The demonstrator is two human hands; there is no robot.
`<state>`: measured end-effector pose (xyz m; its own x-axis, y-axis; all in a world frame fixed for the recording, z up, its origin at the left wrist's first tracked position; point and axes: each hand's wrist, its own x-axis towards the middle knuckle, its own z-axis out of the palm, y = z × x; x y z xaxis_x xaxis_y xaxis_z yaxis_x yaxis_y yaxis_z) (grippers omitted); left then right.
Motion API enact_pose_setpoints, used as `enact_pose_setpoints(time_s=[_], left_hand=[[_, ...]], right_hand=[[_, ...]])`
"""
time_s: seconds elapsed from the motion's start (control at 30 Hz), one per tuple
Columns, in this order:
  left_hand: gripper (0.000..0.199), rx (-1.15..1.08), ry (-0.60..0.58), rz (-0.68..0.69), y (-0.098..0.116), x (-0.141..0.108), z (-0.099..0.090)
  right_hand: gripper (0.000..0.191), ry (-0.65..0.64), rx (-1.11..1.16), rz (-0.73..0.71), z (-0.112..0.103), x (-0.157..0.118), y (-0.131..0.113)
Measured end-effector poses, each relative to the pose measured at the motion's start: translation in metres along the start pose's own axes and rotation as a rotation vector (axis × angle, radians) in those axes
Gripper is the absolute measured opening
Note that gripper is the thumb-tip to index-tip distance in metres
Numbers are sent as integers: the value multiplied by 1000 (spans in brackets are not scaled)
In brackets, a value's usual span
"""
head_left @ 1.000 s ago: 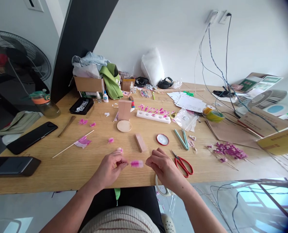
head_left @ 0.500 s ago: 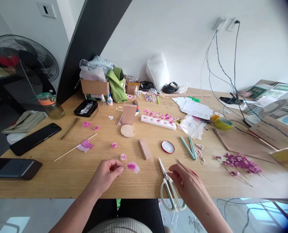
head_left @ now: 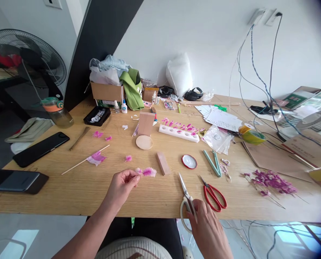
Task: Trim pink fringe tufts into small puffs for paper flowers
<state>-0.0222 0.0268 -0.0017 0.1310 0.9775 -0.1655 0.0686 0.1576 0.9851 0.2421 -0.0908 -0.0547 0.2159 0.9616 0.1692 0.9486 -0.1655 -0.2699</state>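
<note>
The left hand (head_left: 122, 182) pinches a pink feathery flower piece (head_left: 148, 172) just above the tabletop (head_left: 95, 187). The right hand (head_left: 203, 223) closes its grip on white-handled scissors (head_left: 186, 201) at the near edge. Trimming seems not yet begun; finished blooms (head_left: 271, 179) lie far right.

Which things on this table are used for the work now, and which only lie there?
In use: left hand pinching pink tuft; right hand on white scissors.
Lying about: red scissors, lid, wood block, phone.
</note>
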Motion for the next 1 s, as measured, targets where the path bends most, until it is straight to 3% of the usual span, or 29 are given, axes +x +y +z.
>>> enact_pose_setpoints(time_s=[0.17, 0.27, 0.43, 0.5, 0.57, 0.73, 0.87, 1.0], left_hand=[[22, -66, 37, -18, 0, 0, 1], [19, -151, 33, -39, -2, 1, 2], [17, -297, 62, -85, -2, -1, 7], [19, -314, 72, -86, 0, -3, 9], [20, -311, 66, -77, 3, -6, 11], [19, -290, 29, -81, 5, -11, 13], [17, -271, -8, -82, 2, -14, 15], [17, -250, -57, -95, 1, -16, 14]], right_hand=[[8, -64, 57, 64, -4, -2, 4], [13, -60, 185, 228, -9, -4, -1], [35, -169, 1042, 453, -27, -1, -27], [39, -183, 1319, 435, -32, 4, -40], [35, -118, 1474, 383, -34, 13, -56], [40, 178, 1482, 405, -27, 38, -94], [44, 219, 1431, 354, -26, 49, -111], [43, 252, 1394, 343, -28, 53, -114]])
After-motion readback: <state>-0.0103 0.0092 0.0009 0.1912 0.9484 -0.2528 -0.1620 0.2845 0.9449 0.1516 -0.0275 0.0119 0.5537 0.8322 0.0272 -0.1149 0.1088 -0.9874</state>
